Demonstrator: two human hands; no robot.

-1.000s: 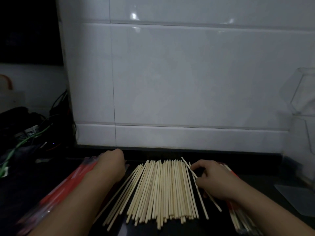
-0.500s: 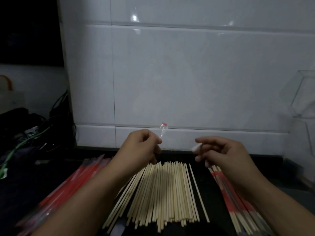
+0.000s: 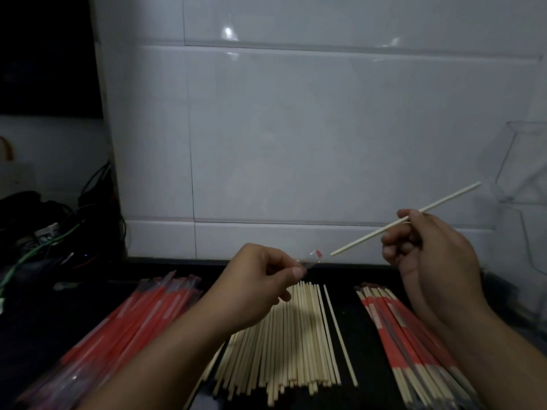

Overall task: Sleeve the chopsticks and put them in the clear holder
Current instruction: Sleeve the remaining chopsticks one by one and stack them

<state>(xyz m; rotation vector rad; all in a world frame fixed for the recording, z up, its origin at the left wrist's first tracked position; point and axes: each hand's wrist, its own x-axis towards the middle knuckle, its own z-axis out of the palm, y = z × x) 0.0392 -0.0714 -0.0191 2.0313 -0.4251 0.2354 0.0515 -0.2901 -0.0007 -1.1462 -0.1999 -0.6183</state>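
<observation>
My left hand [image 3: 260, 279] pinches the mouth of a clear plastic sleeve [image 3: 314, 257] with a red mark, held above the counter. My right hand [image 3: 432, 255] grips a bare wooden chopstick [image 3: 438, 204], its lower tip pointing at the sleeve's opening and a short gap away. Below lies a pile of bare chopsticks [image 3: 296, 338] on the dark counter. A heap of empty red sleeves [image 3: 133, 318] is at the left, and sleeved chopsticks [image 3: 405, 335] lie at the right. The clear holder [image 3: 524, 170] stands at the far right edge.
A white tiled wall [image 3: 296, 143] rises right behind the counter. Tangled cables and dark gear [image 3: 44, 232] sit at the far left. One single chopstick [image 3: 339, 335] lies apart, just right of the bare pile.
Both hands rose from the piles. The left hand lifted a sleeve, the right hand lifted a chopstick and swung it out to the right, tip now aimed at the sleeve.
</observation>
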